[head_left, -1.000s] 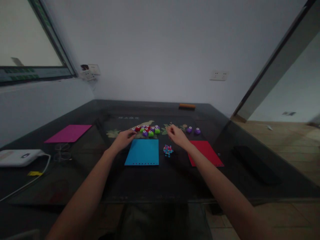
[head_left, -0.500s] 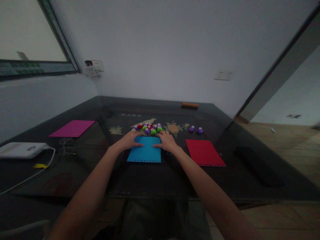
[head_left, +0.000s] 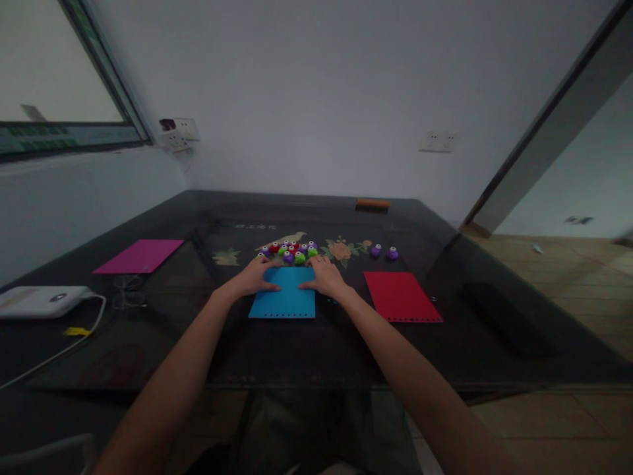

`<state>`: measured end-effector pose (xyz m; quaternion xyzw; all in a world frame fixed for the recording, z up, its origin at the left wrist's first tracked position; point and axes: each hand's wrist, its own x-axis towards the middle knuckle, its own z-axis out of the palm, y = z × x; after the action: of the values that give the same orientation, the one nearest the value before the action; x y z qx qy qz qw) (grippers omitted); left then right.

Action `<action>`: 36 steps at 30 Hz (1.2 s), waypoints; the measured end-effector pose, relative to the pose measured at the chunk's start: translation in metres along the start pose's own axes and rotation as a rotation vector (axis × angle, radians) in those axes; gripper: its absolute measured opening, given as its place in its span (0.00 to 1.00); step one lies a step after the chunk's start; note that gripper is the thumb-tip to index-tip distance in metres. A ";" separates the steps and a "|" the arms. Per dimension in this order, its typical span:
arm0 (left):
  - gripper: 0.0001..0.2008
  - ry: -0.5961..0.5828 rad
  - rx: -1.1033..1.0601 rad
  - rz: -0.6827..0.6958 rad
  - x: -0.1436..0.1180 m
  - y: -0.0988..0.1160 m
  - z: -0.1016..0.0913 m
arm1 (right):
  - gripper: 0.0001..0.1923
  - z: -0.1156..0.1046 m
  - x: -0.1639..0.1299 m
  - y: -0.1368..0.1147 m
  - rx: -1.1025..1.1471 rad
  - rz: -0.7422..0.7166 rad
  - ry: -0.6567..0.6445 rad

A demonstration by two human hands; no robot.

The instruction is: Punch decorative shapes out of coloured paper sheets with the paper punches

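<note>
A blue sheet (head_left: 285,302) with a row of punched holes along its near edge lies flat on the dark table in front of me. My left hand (head_left: 253,276) rests over its far left corner, fingers spread and thumb stretched inward on the sheet. Over the far right corner lies my right hand (head_left: 324,274), also with fingers apart and thumb pointing inward. Just beyond my fingertips sits a cluster of small red, green and purple toys with eye-like dots (head_left: 299,257). Neither hand visibly grips anything.
To the right lies a red punched sheet (head_left: 403,298), with two purple toys (head_left: 392,253) behind it. A magenta sheet (head_left: 140,257), clear looped object (head_left: 127,292) and white power bank (head_left: 42,301) with cable are left. A dark flat object (head_left: 509,320) lies far right.
The whole view has shifted slightly as my head moved. My hands stay at the far corners of the blue sheet, and nothing on the table has visibly changed place.
</note>
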<state>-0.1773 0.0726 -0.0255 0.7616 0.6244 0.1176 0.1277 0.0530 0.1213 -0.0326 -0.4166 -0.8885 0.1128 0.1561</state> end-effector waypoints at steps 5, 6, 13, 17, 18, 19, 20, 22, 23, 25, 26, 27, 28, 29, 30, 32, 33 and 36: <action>0.34 -0.009 -0.011 -0.009 -0.001 0.002 -0.001 | 0.33 0.002 0.000 -0.001 -0.004 -0.007 0.001; 0.34 -0.005 -0.017 -0.003 -0.001 0.002 -0.002 | 0.33 0.002 0.000 -0.001 -0.015 -0.009 -0.001; 0.34 0.032 -0.011 -0.015 0.000 0.004 0.000 | 0.30 -0.002 -0.003 -0.003 -0.072 -0.034 -0.024; 0.33 0.031 0.000 -0.011 -0.001 0.004 0.000 | 0.28 -0.003 -0.006 -0.006 -0.115 -0.042 -0.019; 0.33 0.031 0.003 -0.012 -0.001 0.004 0.000 | 0.28 -0.003 -0.006 -0.007 -0.126 -0.045 -0.013; 0.32 0.030 0.004 -0.014 -0.001 0.004 0.000 | 0.28 -0.004 -0.007 -0.008 -0.137 -0.046 -0.007; 0.32 0.028 0.005 -0.017 -0.001 0.004 0.001 | 0.28 -0.004 -0.007 -0.008 -0.145 -0.047 -0.002; 0.32 0.025 0.008 -0.020 -0.001 0.003 0.001 | 0.27 -0.004 -0.008 -0.009 -0.153 -0.045 0.002; 0.32 0.023 0.009 -0.016 -0.001 0.003 0.001 | 0.27 -0.004 -0.008 -0.009 -0.153 -0.041 0.001; 0.32 0.023 0.011 -0.008 -0.001 0.002 0.001 | 0.27 -0.004 -0.009 -0.010 -0.142 -0.032 -0.003; 0.32 0.024 0.011 -0.004 -0.001 0.002 0.001 | 0.28 -0.005 -0.009 -0.010 -0.133 -0.028 0.000; 0.32 0.024 0.010 -0.001 -0.001 0.002 0.001 | 0.28 -0.005 -0.010 -0.010 -0.123 -0.024 0.007; 0.33 0.022 0.010 0.000 -0.001 0.003 0.001 | 0.28 -0.005 -0.010 -0.010 -0.111 -0.023 0.017; 0.33 0.020 0.011 -0.002 -0.001 0.003 0.000 | 0.28 -0.006 -0.011 -0.011 -0.098 -0.023 0.030; 0.33 0.017 0.012 -0.005 -0.001 0.004 -0.001 | 0.27 -0.006 -0.011 -0.011 -0.084 -0.022 0.041; 0.32 0.014 0.013 -0.003 -0.002 0.007 -0.002 | 0.25 -0.006 -0.011 -0.012 -0.059 -0.020 0.063; 0.31 0.015 0.012 0.000 -0.002 0.008 -0.003 | 0.23 -0.006 -0.011 -0.012 -0.048 -0.016 0.073; 0.31 0.027 -0.002 0.013 -0.003 0.009 -0.003 | 0.17 -0.004 -0.010 -0.011 -0.009 0.013 0.103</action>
<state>-0.1708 0.0680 -0.0194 0.7638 0.6211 0.1290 0.1192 0.0525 0.1071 -0.0265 -0.4285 -0.8769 0.0883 0.1992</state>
